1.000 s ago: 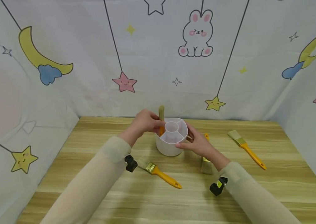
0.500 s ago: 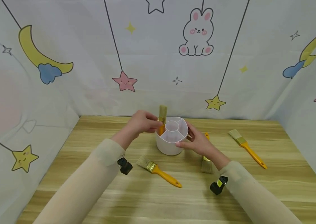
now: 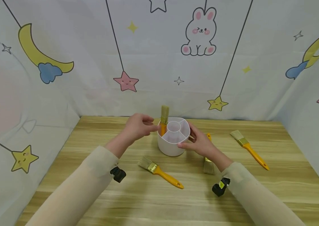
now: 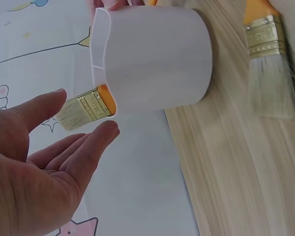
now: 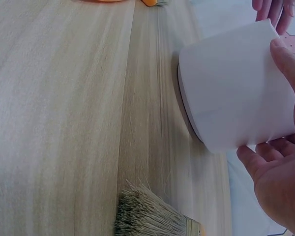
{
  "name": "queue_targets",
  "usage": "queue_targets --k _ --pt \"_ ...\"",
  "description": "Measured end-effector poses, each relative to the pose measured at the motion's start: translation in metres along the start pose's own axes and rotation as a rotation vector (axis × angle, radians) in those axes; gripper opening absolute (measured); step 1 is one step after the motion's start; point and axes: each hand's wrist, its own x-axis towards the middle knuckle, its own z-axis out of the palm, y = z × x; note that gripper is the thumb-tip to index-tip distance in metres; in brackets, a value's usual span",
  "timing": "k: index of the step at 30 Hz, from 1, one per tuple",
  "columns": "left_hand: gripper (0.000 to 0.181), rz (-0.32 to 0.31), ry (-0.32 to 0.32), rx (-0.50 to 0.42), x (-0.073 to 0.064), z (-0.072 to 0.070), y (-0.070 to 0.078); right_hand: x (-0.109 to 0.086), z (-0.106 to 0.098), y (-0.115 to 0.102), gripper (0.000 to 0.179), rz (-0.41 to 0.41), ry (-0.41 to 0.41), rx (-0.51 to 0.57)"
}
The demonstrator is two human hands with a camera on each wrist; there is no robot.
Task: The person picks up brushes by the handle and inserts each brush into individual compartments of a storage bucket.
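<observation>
A white round organizer (image 3: 171, 148) with divided compartments stands on the wooden table. One paintbrush (image 3: 164, 117) is upright in its left compartment, bristles up and orange handle down inside. My left hand (image 3: 140, 127) is just left of the rim, thumb and fingers spread apart with nothing between them. In the left wrist view that paintbrush (image 4: 86, 109) shows beyond the parted fingertips. My right hand (image 3: 201, 142) grips the organizer's right side, thumb at the front and fingers round the back; the right wrist view shows the thumb on the white wall (image 5: 236, 88).
A paintbrush (image 3: 162, 174) lies in front of the organizer, handle toward the right. Another paintbrush (image 3: 208, 166) lies partly hidden under my right forearm. A third paintbrush (image 3: 248, 149) rests farther right. A printed white curtain (image 3: 153, 56) hangs behind the table.
My left hand has let go of the paintbrush in the organizer and drawn back to the left, its fingers parting. The brush turned to show its broad face. My right hand keeps its hold.
</observation>
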Motion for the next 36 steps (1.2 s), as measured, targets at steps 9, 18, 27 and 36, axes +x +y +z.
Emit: queue_targets --k 9,18,27,36 --pt "0.060 -0.002 0.025 0.116 -0.014 0.001 -0.021 -0.001 0.001 -0.002 0.101 -0.003 0.004 -0.008" --pt "0.058 0.073 0.055 0.262 -0.028 0.016 -0.043 -0.002 0.001 -0.001 0.103 0.001 0.011 -0.021" --pt "0.053 0.156 0.052 0.431 -0.048 0.045 -0.053 -0.002 0.003 -0.001 0.102 -0.001 0.010 -0.016" --pt "0.048 0.264 0.049 0.556 -0.062 0.072 -0.066 -0.002 0.003 0.000 0.102 0.002 0.015 -0.024"
